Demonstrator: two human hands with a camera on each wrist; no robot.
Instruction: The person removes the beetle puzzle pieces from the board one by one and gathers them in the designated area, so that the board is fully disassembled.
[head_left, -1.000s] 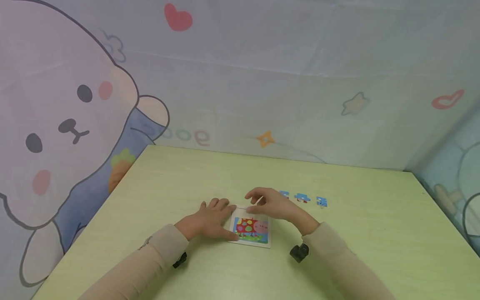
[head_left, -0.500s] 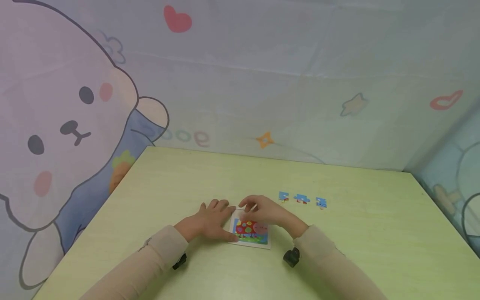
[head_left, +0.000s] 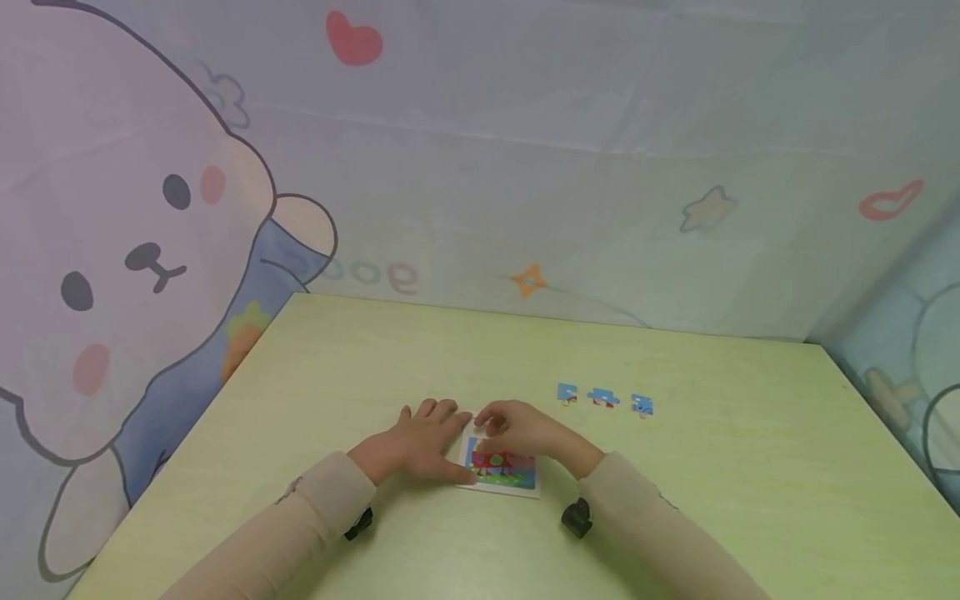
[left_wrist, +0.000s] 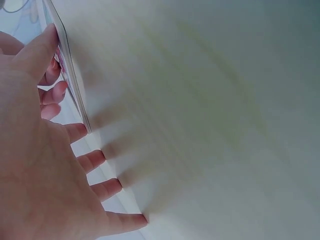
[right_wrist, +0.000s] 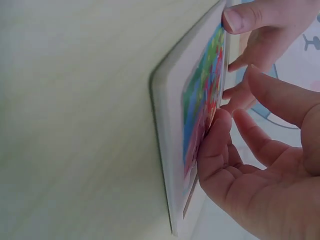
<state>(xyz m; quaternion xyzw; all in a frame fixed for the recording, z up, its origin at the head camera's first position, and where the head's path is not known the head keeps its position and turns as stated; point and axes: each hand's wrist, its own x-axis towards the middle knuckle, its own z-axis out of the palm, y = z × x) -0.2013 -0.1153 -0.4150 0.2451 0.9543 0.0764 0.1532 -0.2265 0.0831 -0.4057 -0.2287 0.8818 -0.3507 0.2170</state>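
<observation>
A small white-framed jigsaw board point(head_left: 501, 490) lies flat on the table, showing a red bug with coloured spots and a pink head. My left hand point(head_left: 416, 442) is spread beside it, the thumb resting on its near-left corner and the forefinger at the far-left corner. In the left wrist view the other fingertips point(left_wrist: 114, 184) touch the tabletop. My right hand point(head_left: 528, 429) is over the board's upper part and hides some of the picture. In the right wrist view its bent fingers point(right_wrist: 215, 145) touch the picture, while thumb and forefinger stand apart with nothing visible between them.
Three loose blue jigsaw pieces, a left one point(head_left: 567, 393), a middle one point(head_left: 603, 397) and a right one point(head_left: 642, 405), lie in a row beyond the right hand. The pale wooden table point(head_left: 735, 467) ends at a printed cloth backdrop point(head_left: 480, 167).
My right hand has moved left and nearer, down over the board's picture, uncovering the leftmost loose piece. The left hand and the board have stayed in place.
</observation>
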